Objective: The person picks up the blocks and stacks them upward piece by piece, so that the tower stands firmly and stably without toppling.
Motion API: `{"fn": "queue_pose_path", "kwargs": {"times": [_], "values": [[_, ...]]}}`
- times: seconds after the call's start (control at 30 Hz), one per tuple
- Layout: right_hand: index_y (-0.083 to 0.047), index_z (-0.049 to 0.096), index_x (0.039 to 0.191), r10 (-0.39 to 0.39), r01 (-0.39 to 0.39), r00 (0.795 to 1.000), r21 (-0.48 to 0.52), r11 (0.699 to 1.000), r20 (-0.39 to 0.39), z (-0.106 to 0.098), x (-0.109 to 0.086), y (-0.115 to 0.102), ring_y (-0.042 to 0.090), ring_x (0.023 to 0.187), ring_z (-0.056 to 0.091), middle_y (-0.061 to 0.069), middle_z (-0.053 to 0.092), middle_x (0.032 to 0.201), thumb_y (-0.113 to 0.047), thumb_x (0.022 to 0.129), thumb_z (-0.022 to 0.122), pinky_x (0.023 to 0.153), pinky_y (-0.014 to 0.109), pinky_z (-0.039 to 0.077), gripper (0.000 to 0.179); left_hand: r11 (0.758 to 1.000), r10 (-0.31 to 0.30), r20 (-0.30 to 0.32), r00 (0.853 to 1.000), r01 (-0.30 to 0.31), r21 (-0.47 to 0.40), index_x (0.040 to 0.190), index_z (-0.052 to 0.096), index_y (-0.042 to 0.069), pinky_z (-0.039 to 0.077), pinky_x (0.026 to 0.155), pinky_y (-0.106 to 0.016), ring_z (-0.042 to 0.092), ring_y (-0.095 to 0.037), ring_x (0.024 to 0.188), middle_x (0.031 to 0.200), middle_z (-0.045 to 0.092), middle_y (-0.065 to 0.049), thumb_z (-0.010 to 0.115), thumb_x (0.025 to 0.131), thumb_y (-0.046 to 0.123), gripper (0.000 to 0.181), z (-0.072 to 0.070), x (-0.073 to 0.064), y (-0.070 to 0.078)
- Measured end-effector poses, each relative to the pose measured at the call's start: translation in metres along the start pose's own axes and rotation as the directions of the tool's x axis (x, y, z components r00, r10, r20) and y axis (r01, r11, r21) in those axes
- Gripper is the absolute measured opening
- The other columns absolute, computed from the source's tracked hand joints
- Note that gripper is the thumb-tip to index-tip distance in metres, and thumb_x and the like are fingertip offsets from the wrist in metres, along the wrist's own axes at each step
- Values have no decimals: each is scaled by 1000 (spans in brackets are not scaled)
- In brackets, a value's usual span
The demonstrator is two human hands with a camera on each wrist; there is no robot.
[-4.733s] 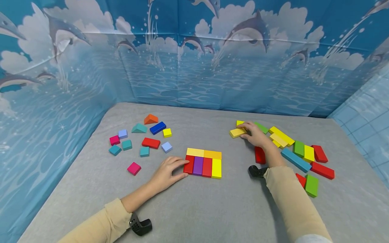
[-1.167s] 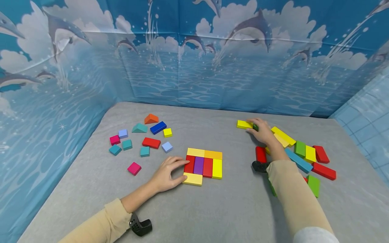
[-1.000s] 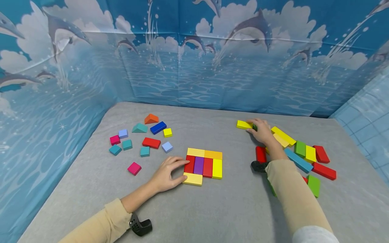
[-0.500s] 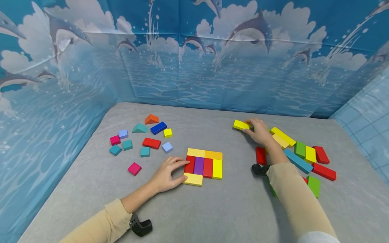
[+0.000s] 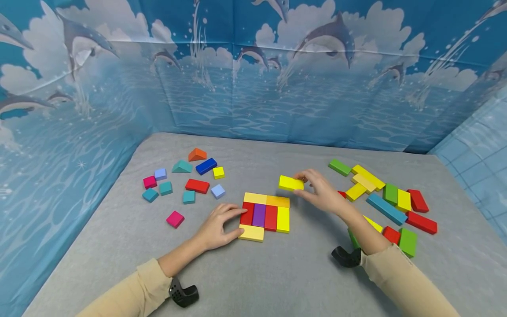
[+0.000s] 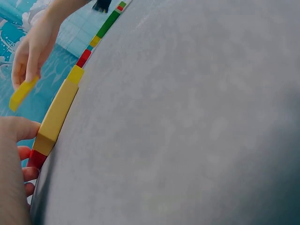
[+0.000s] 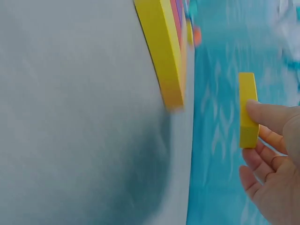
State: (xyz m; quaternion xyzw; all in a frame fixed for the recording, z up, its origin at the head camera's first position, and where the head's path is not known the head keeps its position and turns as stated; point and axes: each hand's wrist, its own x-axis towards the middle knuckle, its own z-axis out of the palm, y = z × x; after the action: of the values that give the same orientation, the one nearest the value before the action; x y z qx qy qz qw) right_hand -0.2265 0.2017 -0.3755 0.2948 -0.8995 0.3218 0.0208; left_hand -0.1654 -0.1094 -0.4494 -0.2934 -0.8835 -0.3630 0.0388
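My right hand (image 5: 321, 192) pinches a bright yellow block (image 5: 291, 182) between thumb and fingers, held up off the table in the right wrist view. Just in front of it lies a flat arrangement of blocks: a pale yellow block (image 5: 255, 198) and an orange block (image 5: 278, 202) along the back, then red, purple (image 5: 259, 215), red and yellow (image 5: 283, 219) blocks side by side. Another pale yellow block (image 5: 251, 233) sits along the front left. My left hand (image 5: 215, 227) rests at the arrangement's left side, index fingertip on the left red block (image 5: 247, 213), thumb at the front pale yellow block.
On the left lie several small loose blocks, including an orange triangle (image 5: 197, 154), a dark blue block (image 5: 206, 166) and a pink cube (image 5: 175, 219). Several longer blocks spread over the right side, among them a blue one (image 5: 386, 209). Behind hangs a dolphin-printed curtain (image 5: 253, 101).
My right hand has lifted the yellow block from the back right and carried it left and nearer, towards the arrangement. The front pale yellow block was added earlier. My left hand stays nearly still.
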Motion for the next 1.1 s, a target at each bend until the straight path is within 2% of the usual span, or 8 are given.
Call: {"fn": "queue_pose_path", "kwargs": {"times": [0.23,0.47,0.83,1.1], "values": [[-6,53,112,-58,56,987,21,998,152,21,-34,-36,18,95,50,4,54,107,-11,80,70,82,40,48,37,1000,0,0,1000,0,1,125,57,13,42,92,-44,45,-20,112,119,53,-6,68,79,26,49,-1,1,1],[-8,54,112,30,-18,965,-50,999,262,36,-54,-52,16,98,48,4,53,111,-18,80,70,85,37,47,37,1000,5,0,1000,-5,1,124,57,13,41,92,-45,45,-20,112,118,54,-6,67,79,26,48,-2,1,1],[-6,58,105,17,7,978,-114,993,207,55,-59,-53,16,96,48,4,53,107,-16,76,73,83,35,48,34,1000,16,-2,1000,-16,5,124,57,13,42,92,-44,45,-20,112,119,54,-6,67,79,26,48,0,0,0],[-6,58,102,-32,59,985,-156,986,170,61,-58,-52,12,88,47,1,51,98,-17,74,75,78,30,48,35,1000,7,0,1000,-7,5,124,57,13,42,92,-44,45,-19,112,118,54,-5,67,79,26,48,0,0,0]]}}
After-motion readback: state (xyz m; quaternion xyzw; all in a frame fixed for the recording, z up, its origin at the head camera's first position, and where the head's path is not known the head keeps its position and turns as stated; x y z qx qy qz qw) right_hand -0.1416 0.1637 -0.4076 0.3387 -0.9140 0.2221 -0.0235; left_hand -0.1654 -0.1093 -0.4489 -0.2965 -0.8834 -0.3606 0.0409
